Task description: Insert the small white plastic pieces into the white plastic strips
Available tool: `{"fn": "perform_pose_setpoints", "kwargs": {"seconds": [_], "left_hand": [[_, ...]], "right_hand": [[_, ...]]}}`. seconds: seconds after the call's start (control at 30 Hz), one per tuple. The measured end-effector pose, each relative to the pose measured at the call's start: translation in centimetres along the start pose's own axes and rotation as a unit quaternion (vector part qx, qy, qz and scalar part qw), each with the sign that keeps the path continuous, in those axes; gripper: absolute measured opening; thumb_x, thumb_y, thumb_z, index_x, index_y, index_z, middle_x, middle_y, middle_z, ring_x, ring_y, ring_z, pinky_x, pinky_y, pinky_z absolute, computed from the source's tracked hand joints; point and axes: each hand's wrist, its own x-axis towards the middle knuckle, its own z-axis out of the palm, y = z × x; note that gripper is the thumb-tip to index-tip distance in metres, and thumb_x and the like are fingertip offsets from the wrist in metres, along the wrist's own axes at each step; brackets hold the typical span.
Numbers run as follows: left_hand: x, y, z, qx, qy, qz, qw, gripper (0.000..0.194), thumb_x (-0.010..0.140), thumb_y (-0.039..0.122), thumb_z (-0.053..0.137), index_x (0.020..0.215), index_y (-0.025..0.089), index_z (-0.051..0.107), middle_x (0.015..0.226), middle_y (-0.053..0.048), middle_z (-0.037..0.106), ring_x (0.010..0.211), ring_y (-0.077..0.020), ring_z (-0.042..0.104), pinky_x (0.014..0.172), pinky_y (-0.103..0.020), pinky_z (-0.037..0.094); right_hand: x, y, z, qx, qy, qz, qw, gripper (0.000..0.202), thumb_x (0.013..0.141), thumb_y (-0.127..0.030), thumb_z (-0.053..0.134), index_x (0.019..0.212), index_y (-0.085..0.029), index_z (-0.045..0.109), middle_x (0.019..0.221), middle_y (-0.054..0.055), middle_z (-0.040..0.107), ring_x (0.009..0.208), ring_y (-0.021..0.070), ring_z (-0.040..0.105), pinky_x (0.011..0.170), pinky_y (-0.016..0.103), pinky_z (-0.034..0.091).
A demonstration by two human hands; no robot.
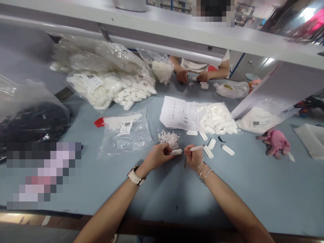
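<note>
My left hand (160,156) pinches a small white oblong plastic piece (176,152) above the blue-grey table. My right hand (193,158) is closed round a slim tool with a white handle (196,148). Its thin dark tip points at the right end of the plastic piece; whether they touch, I cannot tell. A narrow brown strip (185,164) shows below the right fingers. Just beyond my left hand is a heap of tiny white parts (169,139). Several similar white plastic pieces (208,152) lie right of my right hand, near a small black scrap (221,139).
Bags of white pieces (101,91) crowd the back left. Nearer lies a clear bag (126,135) with a red corner. A printed sheet (177,113) lies partly under another bag of pieces (217,118). At right sits a pink plush toy (277,143). Opposite, a co-worker's hands (182,76) handle small parts beneath a shelf (162,25).
</note>
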Motion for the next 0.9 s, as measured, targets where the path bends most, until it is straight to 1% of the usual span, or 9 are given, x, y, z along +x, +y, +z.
{"fn": "perform_pose_setpoints", "kwargs": {"seconds": [0.17, 0.3, 0.53, 0.67, 0.8, 0.9], "left_hand": [[0.04, 0.15, 0.02, 0.012, 0.001, -0.010, 1.000, 0.021, 0.064, 0.035, 0.066, 0.064, 0.017, 0.055, 0.057, 0.004, 0.056, 0.053, -0.0108, 0.047, 0.050, -0.021, 0.034], [0.06, 0.12, 0.04, 0.002, -0.004, -0.011, 1.000, 0.021, 0.064, 0.036, 0.065, 0.065, 0.017, 0.055, 0.056, 0.003, 0.056, 0.053, -0.0112, 0.048, 0.050, -0.022, 0.035], [0.00, -0.02, 0.07, 0.005, 0.001, -0.010, 1.000, 0.021, 0.065, 0.036, 0.066, 0.065, 0.017, 0.056, 0.058, 0.003, 0.057, 0.054, -0.0117, 0.049, 0.050, -0.022, 0.035], [0.05, -0.10, 0.10, 0.004, 0.002, -0.009, 1.000, 0.021, 0.064, 0.035, 0.066, 0.065, 0.018, 0.056, 0.058, 0.003, 0.057, 0.055, -0.0119, 0.049, 0.051, -0.022, 0.035], [0.09, -0.12, 0.07, 0.009, 0.003, -0.015, 1.000, 0.023, 0.062, 0.037, 0.068, 0.066, 0.017, 0.056, 0.058, 0.003, 0.055, 0.054, -0.0118, 0.048, 0.051, -0.023, 0.034], [0.10, -0.12, 0.05, 0.011, 0.000, -0.017, 1.000, 0.023, 0.062, 0.037, 0.068, 0.066, 0.017, 0.056, 0.057, 0.004, 0.054, 0.054, -0.0116, 0.047, 0.051, -0.023, 0.034]], "right_hand": [[0.24, -0.24, -0.13, -0.011, -0.009, -0.021, 1.000, 0.049, 0.098, -0.040, 0.022, 0.074, -0.018, 0.058, 0.057, 0.003, 0.057, 0.050, 0.0136, 0.051, 0.049, 0.025, 0.035], [0.35, -0.42, -0.16, 0.003, -0.015, -0.032, 0.999, 0.047, 0.098, -0.040, 0.023, 0.074, -0.018, 0.056, 0.058, 0.003, 0.058, 0.049, 0.0131, 0.051, 0.049, 0.025, 0.036], [0.34, -0.49, -0.02, 0.010, -0.037, -0.020, 0.999, 0.045, 0.097, -0.040, 0.024, 0.075, -0.019, 0.056, 0.058, 0.003, 0.058, 0.050, 0.0135, 0.051, 0.049, 0.025, 0.036], [0.28, -0.52, -0.07, 0.012, -0.022, -0.023, 0.999, 0.045, 0.097, -0.041, 0.024, 0.075, -0.019, 0.056, 0.058, 0.003, 0.058, 0.049, 0.0137, 0.051, 0.049, 0.025, 0.037], [-0.01, -0.59, -0.27, 0.041, 0.000, 0.019, 0.999, 0.050, 0.097, -0.042, 0.019, 0.072, -0.019, 0.054, 0.057, 0.003, 0.057, 0.049, 0.0136, 0.052, 0.050, 0.025, 0.040], [-0.22, -0.57, -0.29, 0.065, -0.007, 0.035, 0.997, 0.049, 0.097, -0.042, 0.019, 0.071, -0.020, 0.054, 0.056, 0.002, 0.058, 0.049, 0.0132, 0.053, 0.049, 0.025, 0.041]]}}
